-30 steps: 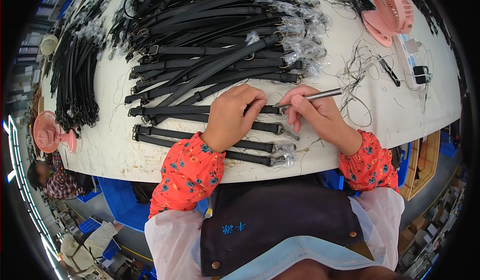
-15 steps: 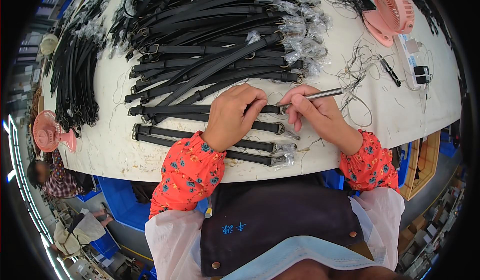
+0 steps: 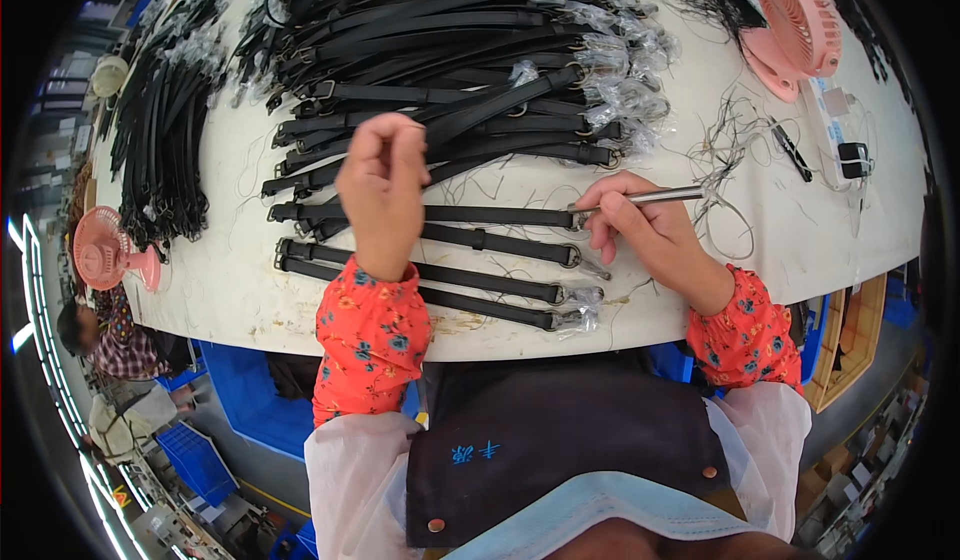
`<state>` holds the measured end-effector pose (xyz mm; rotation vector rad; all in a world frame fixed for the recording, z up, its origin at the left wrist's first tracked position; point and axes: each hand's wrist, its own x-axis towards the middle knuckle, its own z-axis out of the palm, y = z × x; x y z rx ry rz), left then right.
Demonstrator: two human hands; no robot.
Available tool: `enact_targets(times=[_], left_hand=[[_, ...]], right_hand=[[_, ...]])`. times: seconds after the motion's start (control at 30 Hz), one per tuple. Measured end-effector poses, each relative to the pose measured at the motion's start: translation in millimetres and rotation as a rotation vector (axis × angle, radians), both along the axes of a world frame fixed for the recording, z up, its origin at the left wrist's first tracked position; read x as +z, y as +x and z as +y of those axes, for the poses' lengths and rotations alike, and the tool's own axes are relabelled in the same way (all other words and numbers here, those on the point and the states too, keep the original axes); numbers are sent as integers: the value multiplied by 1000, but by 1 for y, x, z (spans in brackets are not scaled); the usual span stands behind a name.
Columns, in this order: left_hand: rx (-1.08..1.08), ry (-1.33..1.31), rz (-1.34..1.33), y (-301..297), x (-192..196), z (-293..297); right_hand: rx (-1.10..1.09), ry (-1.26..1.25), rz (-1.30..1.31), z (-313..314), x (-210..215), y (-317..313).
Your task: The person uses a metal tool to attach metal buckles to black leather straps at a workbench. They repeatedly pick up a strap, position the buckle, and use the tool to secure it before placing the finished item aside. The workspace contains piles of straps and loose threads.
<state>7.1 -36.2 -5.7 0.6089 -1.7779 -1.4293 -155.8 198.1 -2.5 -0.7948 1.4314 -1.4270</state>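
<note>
My left hand [image 3: 385,195] hovers over the black straps left of centre, its fingers curled and the fingertips pressed together. Whatever lies between them, if anything, is too small to make out. In my right hand [image 3: 645,228] is a slim silver pen-like tool [image 3: 665,195], its rear end pointing right. That hand's fingers are at the buckle end of a black strap [image 3: 500,216], and they hide the tool's tip. Below it lie another strap [image 3: 520,248] and two more, with metal buckles at their right ends and clear plastic wrap [image 3: 580,310] on the nearest.
A big pile of black straps [image 3: 430,45] covers the far middle, with another bundle [image 3: 165,150] at left. Pink fans [image 3: 795,20] stand at far right and left. Loose threads, a black-handled tool [image 3: 790,150] and a power strip [image 3: 828,125] lie at right.
My left hand has moved left and up, away from the strap's buckle end. My right hand stays there with the pen-like tool. The whole view has shifted slightly.
</note>
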Motion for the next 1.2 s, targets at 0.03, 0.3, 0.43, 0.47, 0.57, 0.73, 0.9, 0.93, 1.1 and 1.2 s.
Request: enact_targets(times=[0.03,0.3,0.43,0.47,0.57,0.73,0.9,0.93,1.1,1.2], left_hand=[[75,-32,20,7,5,-14],[470,-897,-344,70,32,-66],[-109,-844,-518,72,28,-27],[-225,-845,-537,73,25,-21],[-281,-734,-548,72,8,-10],[-339,-719,-543,67,11,-10],[-352,-753,-512,58,7,-5],[-341,-759,-495,54,5,-2],[-316,-655,-341,43,-20,3],[-270,-561,-214,42,-25,4]], right_hand=[[3,-5,-2,0,1,0],[15,-73,91,1,-2,2],[21,-301,765,-8,-12,0],[21,-386,1032,-13,-16,1],[81,-396,1137,-19,-15,7],[58,-345,1132,-12,-18,6],[-48,-360,976,-8,-17,4],[-68,-359,964,-8,-14,3],[-51,-371,1049,-8,-9,-3],[-65,-345,1078,-6,-10,-1]])
